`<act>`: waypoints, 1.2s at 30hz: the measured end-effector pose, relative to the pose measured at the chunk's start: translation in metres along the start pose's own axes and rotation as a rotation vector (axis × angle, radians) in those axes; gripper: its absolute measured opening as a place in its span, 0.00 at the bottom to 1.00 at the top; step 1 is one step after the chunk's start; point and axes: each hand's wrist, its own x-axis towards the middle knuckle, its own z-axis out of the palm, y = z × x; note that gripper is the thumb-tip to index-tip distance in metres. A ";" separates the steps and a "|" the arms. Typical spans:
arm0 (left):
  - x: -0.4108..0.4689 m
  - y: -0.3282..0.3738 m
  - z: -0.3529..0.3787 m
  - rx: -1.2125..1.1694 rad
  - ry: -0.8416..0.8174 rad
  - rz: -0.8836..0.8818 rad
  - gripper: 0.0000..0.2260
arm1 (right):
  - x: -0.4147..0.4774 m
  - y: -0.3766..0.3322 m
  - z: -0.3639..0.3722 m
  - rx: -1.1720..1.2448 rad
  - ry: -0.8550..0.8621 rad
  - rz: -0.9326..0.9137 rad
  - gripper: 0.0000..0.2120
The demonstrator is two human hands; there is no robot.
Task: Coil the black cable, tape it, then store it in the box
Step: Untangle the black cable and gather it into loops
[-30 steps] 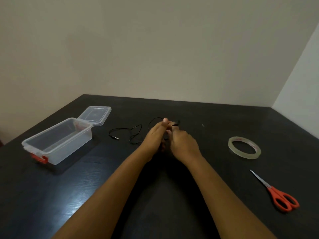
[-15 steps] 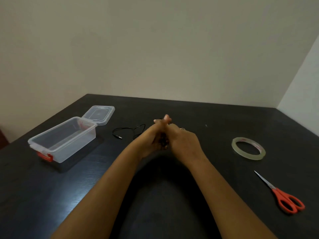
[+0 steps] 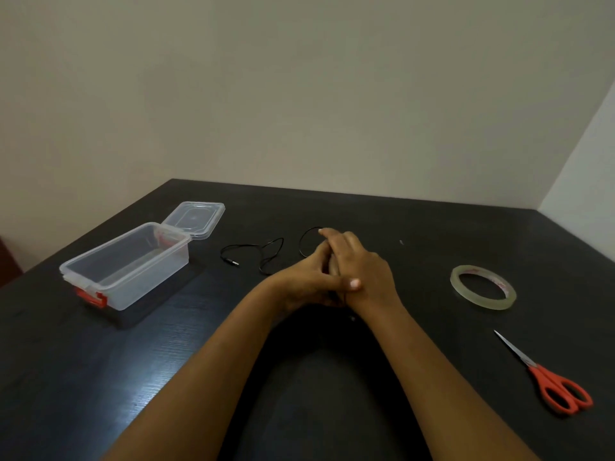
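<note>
The thin black cable (image 3: 266, 257) is mostly loose on the dark worktop (image 3: 100, 377), plug end pointing toward the box (image 3: 129, 264), with one loop up by the fingers. Clear plastic box sits open at left, red latch, lid (image 3: 194, 217) flipped back. The clear tape roll (image 3: 482, 287) lies flat off to the right.

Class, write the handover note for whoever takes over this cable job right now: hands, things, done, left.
Left hand and right hand: pressed together mid-table, closed on the thin black cable.
Cable: one loop shows beyond the fingers; the plug end trails loose on the black table toward the clear plastic box, which is open and holds nothing.
Clear tape roll and orange-handled scissors: right side, untouched.
Done: coiling begun.
Left: finish coil, tape, store.
</note>
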 end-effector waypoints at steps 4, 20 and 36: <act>-0.001 0.001 -0.010 0.061 -0.053 -0.044 0.50 | 0.001 0.008 -0.001 0.074 -0.091 -0.019 0.22; -0.016 0.007 -0.036 -0.120 0.008 0.092 0.14 | 0.006 0.020 0.010 0.505 -0.163 -0.030 0.06; -0.019 0.014 -0.066 0.114 0.535 0.237 0.13 | 0.007 0.049 -0.010 0.969 0.338 0.301 0.13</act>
